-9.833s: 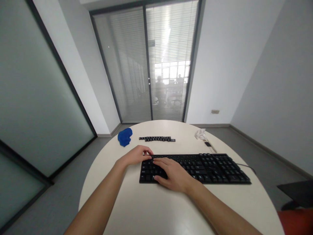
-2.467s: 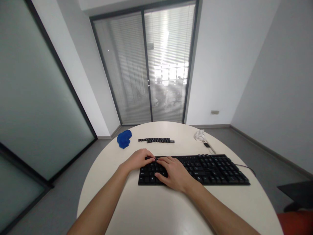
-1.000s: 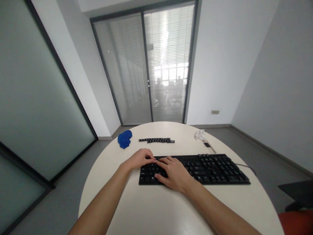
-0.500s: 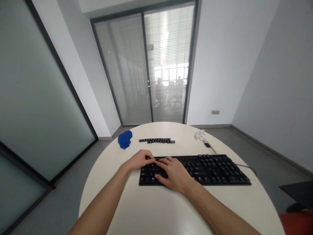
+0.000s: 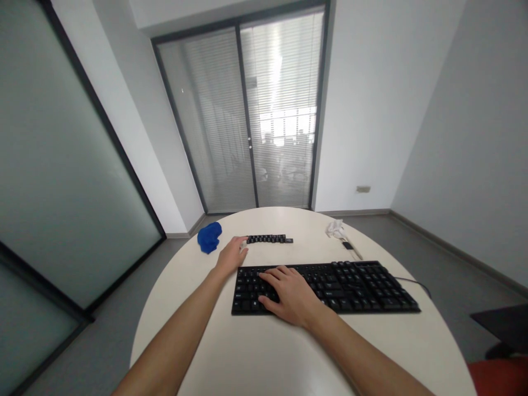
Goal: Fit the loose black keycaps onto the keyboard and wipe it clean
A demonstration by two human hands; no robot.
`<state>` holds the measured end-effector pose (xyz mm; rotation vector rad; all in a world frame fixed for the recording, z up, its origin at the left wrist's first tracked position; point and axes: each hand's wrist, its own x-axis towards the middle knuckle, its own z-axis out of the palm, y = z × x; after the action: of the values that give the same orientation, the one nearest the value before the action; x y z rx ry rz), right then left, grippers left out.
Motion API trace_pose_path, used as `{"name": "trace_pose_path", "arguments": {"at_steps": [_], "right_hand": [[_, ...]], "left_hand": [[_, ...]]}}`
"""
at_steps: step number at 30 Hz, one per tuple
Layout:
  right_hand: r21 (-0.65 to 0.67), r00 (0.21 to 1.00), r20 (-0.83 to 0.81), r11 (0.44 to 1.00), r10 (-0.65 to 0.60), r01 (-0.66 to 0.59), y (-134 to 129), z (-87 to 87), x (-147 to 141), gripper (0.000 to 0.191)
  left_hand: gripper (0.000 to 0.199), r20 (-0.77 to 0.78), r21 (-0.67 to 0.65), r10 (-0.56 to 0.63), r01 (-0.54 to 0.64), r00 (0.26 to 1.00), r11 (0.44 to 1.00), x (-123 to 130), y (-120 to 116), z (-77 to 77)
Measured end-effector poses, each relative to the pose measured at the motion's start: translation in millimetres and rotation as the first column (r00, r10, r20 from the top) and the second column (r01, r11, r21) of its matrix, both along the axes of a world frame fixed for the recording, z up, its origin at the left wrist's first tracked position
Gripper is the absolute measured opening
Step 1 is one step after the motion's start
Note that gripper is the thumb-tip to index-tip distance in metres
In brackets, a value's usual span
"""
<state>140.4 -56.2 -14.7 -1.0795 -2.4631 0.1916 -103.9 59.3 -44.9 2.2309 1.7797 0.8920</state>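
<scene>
A black keyboard (image 5: 355,286) lies across the table. My right hand (image 5: 289,294) rests on its left part, palm down with the fingers spread over the keys, hiding some of them. Beyond the keyboard, loose black keycaps (image 5: 268,238) stand in rows. My left hand (image 5: 231,256) reaches to the left end of these rows and covers the keycaps there. Its thumb and fingers are apart, and nothing shows between them.
The round white table (image 5: 247,352) carries a crumpled blue cloth (image 5: 209,237) at the far left. A white crumpled piece (image 5: 335,228) and a thin pale stick (image 5: 352,249) lie at the far right. The keyboard's cable (image 5: 412,280) runs off the right edge.
My left hand has left the keyboard's upper left keys and moved forward to the left end of the keycap rows. My right hand stays on the keyboard.
</scene>
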Motion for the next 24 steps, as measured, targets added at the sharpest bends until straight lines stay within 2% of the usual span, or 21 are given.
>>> {"name": "trace_pose_path", "arguments": {"at_steps": [6, 11, 18, 22, 24], "right_hand": [[-0.006, 1.0, -0.002, 1.0, -0.001, 0.001, 0, -0.9, 0, 0.051], [-0.006, 1.0, 0.009, 1.0, -0.004, 0.004, 0, -0.3, 0, 0.051], [0.005, 0.998, 0.05, 0.999, 0.036, -0.036, -2, 3.8, 2, 0.044], [0.005, 0.996, 0.068, 0.998, 0.06, -0.061, -1, 5.1, 2, 0.044], [-0.002, 0.995, 0.066, 0.998, 0.07, -0.07, -1, 5.1, 2, 0.044]], "left_hand": [[0.04, -0.146, -0.063, 0.097, -0.108, 0.985, 0.992, 5, 17, 2.9], [0.033, -0.17, -0.063, 0.175, -0.188, 0.97, 0.98, 11, 21, 0.4], [0.019, -0.076, -0.058, 0.231, -0.236, 0.97, 0.97, 8, 16, -0.4], [0.02, 0.042, -0.063, 0.254, -0.252, 0.966, 0.966, 7, 4, 1.4], [0.022, 0.11, -0.056, 0.22, -0.215, 0.969, 0.975, 10, -6, 3.8]]}}
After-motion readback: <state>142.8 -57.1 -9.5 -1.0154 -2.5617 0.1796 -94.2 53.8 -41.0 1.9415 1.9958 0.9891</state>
